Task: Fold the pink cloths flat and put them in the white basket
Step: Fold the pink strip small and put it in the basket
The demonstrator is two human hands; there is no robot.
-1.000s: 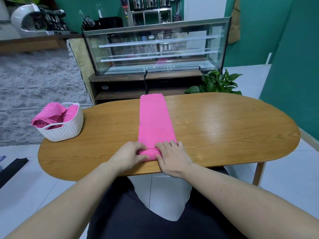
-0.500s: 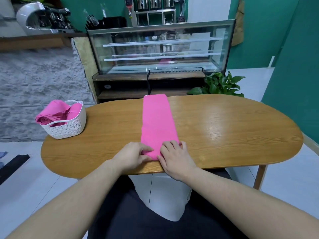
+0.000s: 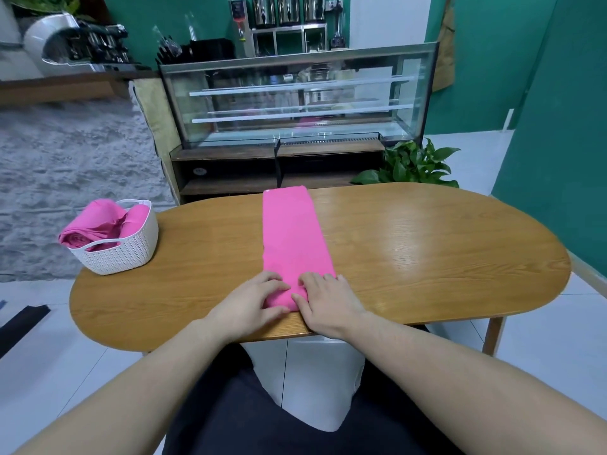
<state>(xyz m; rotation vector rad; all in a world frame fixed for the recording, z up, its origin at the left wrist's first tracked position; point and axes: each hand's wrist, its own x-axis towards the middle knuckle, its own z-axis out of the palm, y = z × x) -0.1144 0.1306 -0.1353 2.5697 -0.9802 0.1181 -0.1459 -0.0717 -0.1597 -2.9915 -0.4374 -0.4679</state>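
Observation:
A pink cloth (image 3: 292, 238), folded into a long narrow strip, lies across the wooden table (image 3: 427, 257) from its far edge to its near edge. My left hand (image 3: 253, 303) pinches the strip's near left corner, fingers on top and thumb at the edge. My right hand (image 3: 325, 303) holds the near right corner the same way, fingers curled over the cloth. The near end bulges slightly between my hands. The white woven basket (image 3: 131, 254) stands at the table's left end with crumpled pink cloths (image 3: 98, 221) bulging over its rim.
Past the table's far edge are a glass display case (image 3: 295, 100) on dark wooden shelves and a green potted plant (image 3: 410, 165). A grey rug covers the floor behind the basket. White tiles surround the table.
Both hands have stayed at the strip's near end, with the fingers creeping a little further onto the cloth. The view has shifted slightly.

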